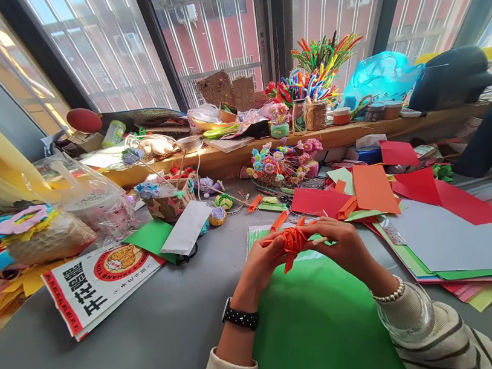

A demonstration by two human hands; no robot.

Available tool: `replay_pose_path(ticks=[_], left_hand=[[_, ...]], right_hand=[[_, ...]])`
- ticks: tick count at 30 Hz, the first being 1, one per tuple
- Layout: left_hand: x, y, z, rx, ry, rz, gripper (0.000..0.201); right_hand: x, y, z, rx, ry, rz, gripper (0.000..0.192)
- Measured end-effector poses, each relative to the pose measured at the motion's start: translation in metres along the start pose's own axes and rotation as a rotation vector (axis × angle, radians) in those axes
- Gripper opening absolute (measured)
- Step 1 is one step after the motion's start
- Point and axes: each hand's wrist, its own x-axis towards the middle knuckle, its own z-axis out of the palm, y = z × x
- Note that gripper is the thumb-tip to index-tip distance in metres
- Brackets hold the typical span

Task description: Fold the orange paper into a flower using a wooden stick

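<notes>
Both hands pinching orange origami [291, 240], above green sheet [320, 320], clutter ringing

A white paper bag [99, 284] lies on the counter [127, 348], left of the green sheet [316, 327]. It bears large black Chinese characters reading 开花鸡腿, a red round emblem beside them, and smaller print too fine to read.

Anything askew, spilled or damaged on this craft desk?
Nothing spilled or broken. Both hands, left hand and right hand, hold an orange folded paper piece over a green sheet. Coloured paper sheets lie scattered and overlapping at the right: cluttered, not damaged.
</notes>
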Motion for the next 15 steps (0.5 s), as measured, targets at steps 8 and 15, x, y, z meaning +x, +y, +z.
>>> replay_pose_path(ticks=[8,15], left_hand=[[-0.0018,0.0020,0.0029,0.025,0.018,-0.009,0.042],[-0.0029,0.0084,0.0014,0.025,-0.074,0.017,0.052]], right_hand=[[0.0012,-0.0032,0.0012,0.042,0.008,0.015,0.016],[0.0000,0.0018,0.0004,0.029,0.007,0.072,0.020]])
